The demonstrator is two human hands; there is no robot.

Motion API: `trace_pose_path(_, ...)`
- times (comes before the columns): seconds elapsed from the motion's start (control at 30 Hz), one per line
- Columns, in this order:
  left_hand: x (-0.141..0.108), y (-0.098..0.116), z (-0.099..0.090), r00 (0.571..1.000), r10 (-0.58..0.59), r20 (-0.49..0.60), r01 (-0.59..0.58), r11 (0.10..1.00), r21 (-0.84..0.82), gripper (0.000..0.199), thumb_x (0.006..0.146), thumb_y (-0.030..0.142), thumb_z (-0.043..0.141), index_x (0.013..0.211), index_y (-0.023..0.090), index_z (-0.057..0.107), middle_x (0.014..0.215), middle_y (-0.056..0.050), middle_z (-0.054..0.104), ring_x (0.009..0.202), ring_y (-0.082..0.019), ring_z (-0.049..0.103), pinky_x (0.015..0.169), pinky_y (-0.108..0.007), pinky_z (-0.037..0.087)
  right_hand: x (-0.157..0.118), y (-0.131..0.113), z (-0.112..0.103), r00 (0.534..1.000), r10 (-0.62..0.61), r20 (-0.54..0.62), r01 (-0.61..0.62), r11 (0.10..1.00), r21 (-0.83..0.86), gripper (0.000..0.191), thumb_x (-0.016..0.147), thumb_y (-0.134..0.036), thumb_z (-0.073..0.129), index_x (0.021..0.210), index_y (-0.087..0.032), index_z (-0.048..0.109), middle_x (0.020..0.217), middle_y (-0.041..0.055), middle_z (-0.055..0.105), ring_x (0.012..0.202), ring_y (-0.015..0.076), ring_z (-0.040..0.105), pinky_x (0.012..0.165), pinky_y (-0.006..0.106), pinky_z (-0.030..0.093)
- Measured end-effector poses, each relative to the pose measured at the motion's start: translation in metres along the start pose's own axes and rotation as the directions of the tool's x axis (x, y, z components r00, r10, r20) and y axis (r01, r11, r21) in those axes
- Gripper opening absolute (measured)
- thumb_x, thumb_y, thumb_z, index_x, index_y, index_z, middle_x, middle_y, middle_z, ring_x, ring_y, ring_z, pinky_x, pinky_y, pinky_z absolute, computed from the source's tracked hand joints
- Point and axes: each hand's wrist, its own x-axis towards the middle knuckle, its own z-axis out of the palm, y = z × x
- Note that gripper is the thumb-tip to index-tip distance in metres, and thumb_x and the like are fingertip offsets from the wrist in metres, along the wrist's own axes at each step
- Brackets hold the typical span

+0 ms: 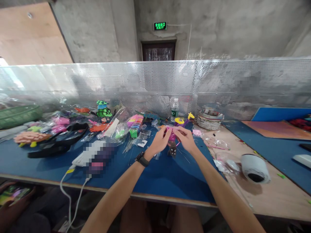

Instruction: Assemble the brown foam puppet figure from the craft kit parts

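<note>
My left hand [159,141] and my right hand [186,139] meet over the blue table mat. Between their closed fingers is a small bright pink packet [172,135] that looks plastic-wrapped, gripped from both sides near its top. Just below it, a dark grey modelled figure [172,150] with pale dots sits on the mat; whether it touches the packet I cannot tell. Behind my right hand stands a yellow and purple giraffe figure [190,116]. Thin wires [186,156] lie beside the grey figure. A dark watch [142,159] is on my left wrist.
A water bottle [175,108] and a paper-covered bowl [210,119] stand by the perforated metal screen [155,76]. Colourful packets [136,122], a spiky figure [31,138] and a cabled white power bank [88,153] lie leftward. A white cup [255,167] lies rightward.
</note>
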Motion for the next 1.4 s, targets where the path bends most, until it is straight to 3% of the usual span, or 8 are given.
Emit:
trace_pose_path(0.17,0.003,-0.006,-0.001,0.998,0.034,-0.049,-0.036,0.999,-0.038,0.037,0.096,0.054,0.049,0.098,0.018,0.055,0.085,-0.003,0.059,0.068,-0.015,0.061,0.052,-0.024,0.057,-0.001,0.005,-0.001,0.998,-0.049,0.037,0.052,0.996,-0.073,0.039,0.086,-0.054,0.064,0.103,-0.019,0.069,0.088,0.0043,0.071,0.069,0.0175,0.062,0.061,0.029,0.050)
trace_pose_path(0.3,0.004,-0.006,-0.001,0.999,0.036,-0.036,-0.041,0.988,-0.148,0.042,0.090,0.056,0.056,0.101,0.016,0.058,0.096,-0.006,0.061,0.079,-0.016,0.063,0.062,-0.028,0.061,-0.001,0.005,-0.002,0.996,-0.084,0.009,0.084,0.991,-0.108,0.035,0.088,-0.053,0.063,0.093,-0.018,0.065,0.082,0.0028,0.068,0.067,0.0166,0.061,0.061,0.028,0.049)
trace_pose_path(0.43,0.005,-0.009,-0.001,0.999,0.016,-0.042,-0.024,0.980,-0.199,0.043,0.087,0.055,0.061,0.102,0.015,0.060,0.096,-0.007,0.062,0.081,-0.017,0.064,0.063,-0.029,0.061,-0.002,0.003,-0.002,0.996,-0.085,0.006,0.085,0.989,-0.122,0.036,0.088,-0.054,0.061,0.094,-0.019,0.064,0.085,0.0035,0.068,0.067,0.0168,0.061,0.060,0.028,0.050)
trace_pose_path(0.7,0.007,-0.013,-0.005,0.986,0.147,-0.074,-0.151,0.987,-0.055,0.034,0.092,0.045,0.058,0.098,0.012,0.064,0.095,-0.008,0.066,0.084,-0.017,0.062,0.071,-0.028,0.057,-0.002,0.000,-0.001,0.997,-0.081,0.012,0.082,0.981,-0.178,0.034,0.088,-0.052,0.062,0.089,-0.018,0.063,0.078,0.0038,0.066,0.066,0.0172,0.060,0.056,0.027,0.047)
trace_pose_path(0.87,0.007,-0.012,-0.006,0.986,0.153,-0.074,-0.156,0.987,-0.036,0.032,0.092,0.043,0.058,0.100,0.013,0.065,0.093,-0.007,0.065,0.081,-0.017,0.062,0.064,-0.025,0.056,-0.004,-0.003,0.001,0.991,-0.136,-0.005,0.132,0.966,-0.222,0.031,0.089,-0.049,0.061,0.088,-0.018,0.065,0.077,0.0040,0.067,0.065,0.0170,0.061,0.055,0.026,0.045)
trace_pose_path(1.13,0.007,-0.012,-0.007,0.986,0.160,-0.056,-0.165,0.979,-0.117,0.033,0.091,0.047,0.061,0.095,0.015,0.063,0.086,-0.005,0.063,0.074,-0.015,0.061,0.059,-0.024,0.057,-0.004,-0.007,0.003,0.989,-0.144,-0.013,0.142,0.982,-0.124,0.029,0.086,-0.045,0.065,0.074,-0.021,0.055,0.065,-0.0016,0.055,0.057,0.0136,0.052,0.050,0.024,0.037)
trace_pose_path(1.4,0.007,-0.011,-0.013,0.996,0.079,-0.042,-0.086,0.978,-0.190,0.035,0.080,0.049,0.073,0.082,0.016,0.060,0.082,-0.003,0.065,0.071,-0.015,0.064,0.056,-0.026,0.058,0.000,0.001,-0.004,0.992,-0.123,-0.016,0.122,0.992,-0.039,0.032,0.079,-0.044,0.074,0.067,-0.020,0.056,0.056,-0.0059,0.046,0.051,0.0095,0.037,0.050,0.024,0.027)
